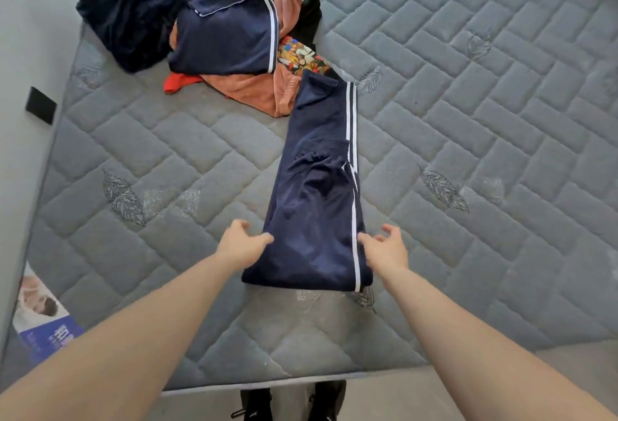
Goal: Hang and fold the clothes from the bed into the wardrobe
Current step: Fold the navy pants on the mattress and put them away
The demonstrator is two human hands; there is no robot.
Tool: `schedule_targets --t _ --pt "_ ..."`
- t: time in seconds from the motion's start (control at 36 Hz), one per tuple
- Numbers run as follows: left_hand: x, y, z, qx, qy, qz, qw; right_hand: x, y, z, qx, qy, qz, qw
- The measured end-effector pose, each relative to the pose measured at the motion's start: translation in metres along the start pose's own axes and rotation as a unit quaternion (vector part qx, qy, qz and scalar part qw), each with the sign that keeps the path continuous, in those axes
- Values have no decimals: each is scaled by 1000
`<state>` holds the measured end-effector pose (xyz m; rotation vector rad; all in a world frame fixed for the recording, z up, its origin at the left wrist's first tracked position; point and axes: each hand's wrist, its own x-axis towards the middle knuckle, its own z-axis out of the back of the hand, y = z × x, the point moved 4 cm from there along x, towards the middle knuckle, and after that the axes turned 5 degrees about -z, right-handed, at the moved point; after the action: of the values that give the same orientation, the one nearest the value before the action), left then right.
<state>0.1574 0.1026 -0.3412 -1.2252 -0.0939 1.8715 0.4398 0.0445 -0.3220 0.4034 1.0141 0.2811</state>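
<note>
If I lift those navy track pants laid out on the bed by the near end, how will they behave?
The navy track pants look thin and wrinkled, so they will probably flop and drape rather than hold shape. The sheen suggests a slick fabric that may slide over the mattress. With the left hand and right hand at both edges, they should lift evenly.

Trousers (317,186) lie lengthwise on the mattress (468,120), near end close to the front edge. Left hand (242,242) at their left side, right hand (388,248) at their right. Clothes pile (214,26) behind, at the far left, touching the trousers' far end. Wall (20,53) left of the mattress.
</note>
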Motion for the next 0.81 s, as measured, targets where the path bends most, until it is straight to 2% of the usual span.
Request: schedule_targets --t 0.06,0.14,0.28,0.36,0.5,0.58,0.64,0.69,0.75,0.81 --pt "4 20 -16 28 23 3 999 10 -21 -11 -59 21 -3 998" --pt "13 38 -37 -2 32 15 999 24 -43 -27 -85 33 -21 996" --pt "27 51 -55 -23 -3 45 999 43 -61 -39 -117 14 -34 992" --pt "27 61 -57 -5 39 58 998 43 -76 -42 -93 63 -43 993" --pt "-20 89 -47 99 114 91 984 0 -106 -30 -105 126 -95 982" --pt "-73 110 -39 190 219 117 950 -48 -132 -15 -180 209 -159 948" --pt "-109 127 -35 244 305 132 911 -78 -154 -4 -236 279 -197 910" --pt "-139 138 -31 283 355 139 880 -101 -171 7 -280 339 -231 868" --pt "-159 140 -25 269 360 144 882 -115 -182 17 -298 373 -248 843" --pt "-167 133 -16 230 332 140 904 -119 -180 26 -287 371 -243 849"
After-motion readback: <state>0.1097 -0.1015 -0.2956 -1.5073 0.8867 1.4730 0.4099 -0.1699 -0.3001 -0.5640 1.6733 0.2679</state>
